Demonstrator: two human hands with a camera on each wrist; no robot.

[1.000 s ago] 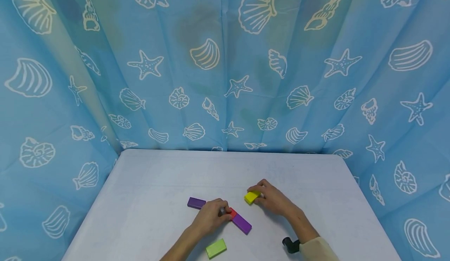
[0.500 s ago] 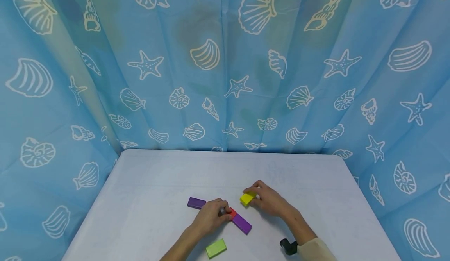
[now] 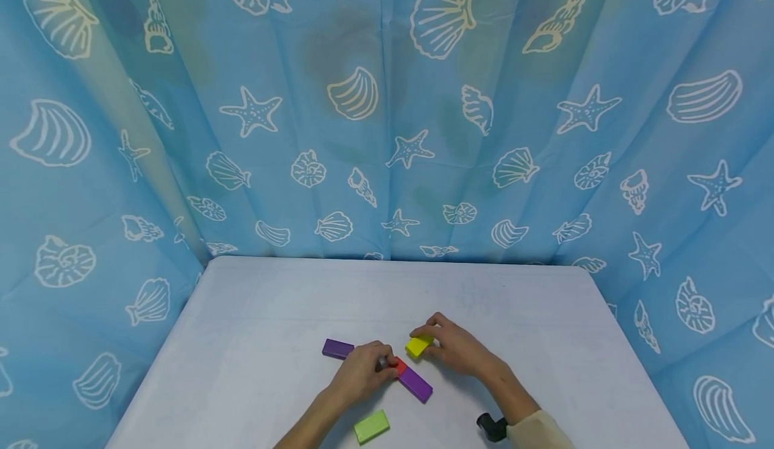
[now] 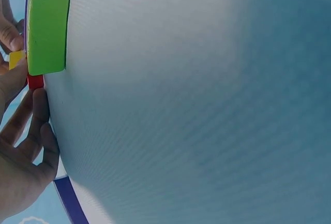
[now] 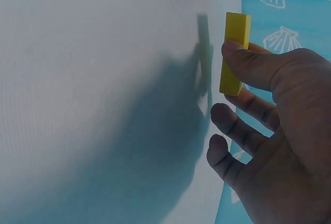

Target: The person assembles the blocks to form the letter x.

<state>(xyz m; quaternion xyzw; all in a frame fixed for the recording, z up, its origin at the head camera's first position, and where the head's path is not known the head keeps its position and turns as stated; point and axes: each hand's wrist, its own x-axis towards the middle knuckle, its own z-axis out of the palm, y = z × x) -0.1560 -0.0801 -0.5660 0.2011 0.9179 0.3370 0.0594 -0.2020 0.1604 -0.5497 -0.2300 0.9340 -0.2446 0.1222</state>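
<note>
My left hand (image 3: 363, 372) pinches a red block (image 3: 400, 366) on the table between thumb and fingers, partly covering it. Against the red block's near right end lies a purple block (image 3: 415, 385). My right hand (image 3: 462, 348) holds a yellow block (image 5: 234, 58) between thumb and fingers, just right of and beyond the red one. In the right wrist view its shadow falls apart from it, so the yellow block hangs off the table. The other fingers of that hand are loosely bent.
A dark purple block (image 3: 337, 349) lies beyond the left hand, partly covered by it. A light green block (image 3: 371, 427) lies closer to the front. A black device (image 3: 492, 427) sits at the right wrist. Blue shell-print curtain (image 3: 387, 133) surrounds the white table (image 3: 272, 294).
My right hand has moved left and slightly nearer with the yellow block, closing in on the red block. The left hand and the other blocks have stayed put.
</note>
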